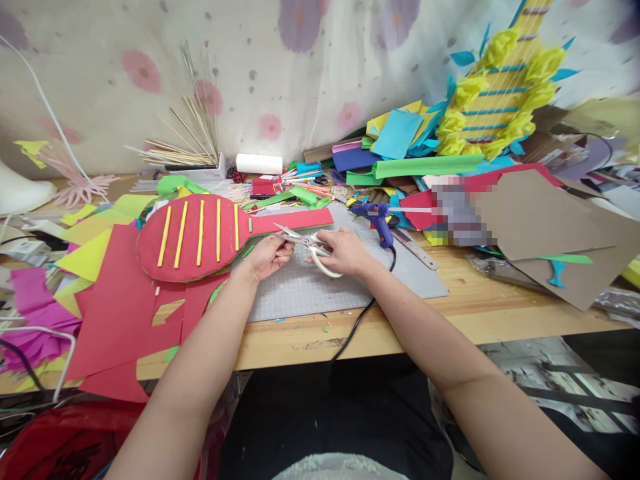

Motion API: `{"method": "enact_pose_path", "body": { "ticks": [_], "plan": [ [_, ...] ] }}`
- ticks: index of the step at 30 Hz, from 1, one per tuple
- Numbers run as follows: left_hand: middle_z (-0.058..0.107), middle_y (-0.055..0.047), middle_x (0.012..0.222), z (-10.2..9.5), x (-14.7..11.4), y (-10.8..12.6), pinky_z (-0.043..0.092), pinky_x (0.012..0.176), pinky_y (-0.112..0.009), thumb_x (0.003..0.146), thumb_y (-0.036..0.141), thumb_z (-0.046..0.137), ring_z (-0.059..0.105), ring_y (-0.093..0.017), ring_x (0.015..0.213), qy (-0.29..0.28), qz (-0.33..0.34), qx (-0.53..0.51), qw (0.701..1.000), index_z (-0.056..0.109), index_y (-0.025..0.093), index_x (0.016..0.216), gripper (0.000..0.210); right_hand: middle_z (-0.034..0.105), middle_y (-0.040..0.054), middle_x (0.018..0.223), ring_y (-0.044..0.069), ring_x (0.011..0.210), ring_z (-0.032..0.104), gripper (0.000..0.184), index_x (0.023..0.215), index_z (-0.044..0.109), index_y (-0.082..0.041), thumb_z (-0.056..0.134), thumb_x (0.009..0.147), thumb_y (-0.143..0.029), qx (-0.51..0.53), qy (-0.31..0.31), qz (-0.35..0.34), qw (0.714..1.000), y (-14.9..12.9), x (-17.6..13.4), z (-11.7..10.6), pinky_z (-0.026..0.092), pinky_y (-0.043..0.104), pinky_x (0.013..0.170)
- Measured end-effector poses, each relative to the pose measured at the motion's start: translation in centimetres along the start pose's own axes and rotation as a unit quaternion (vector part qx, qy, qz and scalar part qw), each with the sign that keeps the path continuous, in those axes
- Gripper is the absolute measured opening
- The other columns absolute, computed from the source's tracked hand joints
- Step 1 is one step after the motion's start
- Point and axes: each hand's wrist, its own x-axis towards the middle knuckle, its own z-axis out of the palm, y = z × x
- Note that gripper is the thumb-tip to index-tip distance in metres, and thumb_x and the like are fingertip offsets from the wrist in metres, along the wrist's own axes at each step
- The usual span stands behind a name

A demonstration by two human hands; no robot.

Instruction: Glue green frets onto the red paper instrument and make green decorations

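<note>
My right hand (345, 252) is wrapped round the white handles of a pair of scissors (306, 241), whose blades point left and stand slightly apart. The blades reach over my left hand (269, 257), which is closed in a pinch close to them; what its fingers hold is too small to make out. Just beyond both hands lies a red guitar-shaped paper craft (193, 237) with a green edge, yellow strips across its round body and a long red neck (295, 221). Beneath my hands is a grey cutting mat (300, 297).
A blue glue gun (377, 220) lies right of my hands, its black cord (356, 323) running over the table edge. Beside it is a metal ruler (415, 250). Red sheets (120, 300) lie left, brown cardboard (545, 213) right. A yellow-flowered paper guitar (493, 100) leans at the back.
</note>
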Motion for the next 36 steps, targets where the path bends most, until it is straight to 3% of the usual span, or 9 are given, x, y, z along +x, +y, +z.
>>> {"method": "enact_pose_path", "body": {
  "ticks": [5,10,16,20,36],
  "plan": [
    [0.04,0.003,0.057,0.0,-0.1,0.0,0.018,0.033,-0.009,0.086,0.022,0.051,0.027,0.0,0.038,-0.009,-0.001,-0.01,1.0,0.048,0.012,0.066,0.023,0.063,0.0033,0.068,0.017,0.062,0.053,0.04,0.079,0.056,-0.021,0.043,0.08,-0.059,-0.022,0.011,0.056,0.998,0.1,-0.1,0.0,0.021,0.028,0.058],
    [0.039,0.003,0.056,-0.3,-0.1,0.0,0.018,0.032,-0.009,0.085,0.034,0.052,0.025,0.0,0.038,-0.021,-0.009,-0.012,1.0,0.049,0.012,0.066,0.029,0.062,0.0031,0.068,0.017,0.063,0.052,0.041,0.081,0.055,-0.021,0.043,0.081,-0.06,0.025,0.019,0.107,0.994,0.2,-0.1,-0.3,0.021,0.027,0.056],
    [0.034,0.004,0.048,-0.2,-0.1,0.1,0.017,0.031,-0.01,0.091,0.028,0.036,0.021,-0.001,0.034,-0.02,-0.03,0.012,0.999,0.042,0.013,0.056,0.039,0.062,0.0036,0.076,0.016,0.067,0.051,0.037,0.082,0.052,-0.018,0.046,0.081,-0.055,0.046,0.014,0.005,0.999,0.5,-0.1,0.5,0.028,0.028,0.067],
    [0.032,0.004,0.045,0.1,-0.3,0.3,0.016,0.03,-0.011,0.093,0.026,0.029,0.018,-0.001,0.032,-0.019,-0.038,0.016,0.999,0.038,0.014,0.052,0.044,0.061,0.0034,0.077,0.016,0.069,0.051,0.036,0.083,0.051,-0.018,0.047,0.08,-0.054,0.055,-0.001,-0.026,0.998,0.4,0.0,0.7,0.028,0.028,0.068],
    [0.034,0.004,0.047,0.4,-0.4,0.3,0.018,0.031,-0.01,0.089,0.016,0.031,0.022,-0.001,0.033,-0.034,-0.033,0.022,0.999,0.037,0.014,0.053,0.037,0.061,0.0022,0.07,0.014,0.062,0.05,0.04,0.081,0.054,-0.019,0.044,0.081,-0.058,0.026,0.01,-0.015,0.999,-0.2,0.0,0.9,0.026,0.027,0.064]
  ]
}}
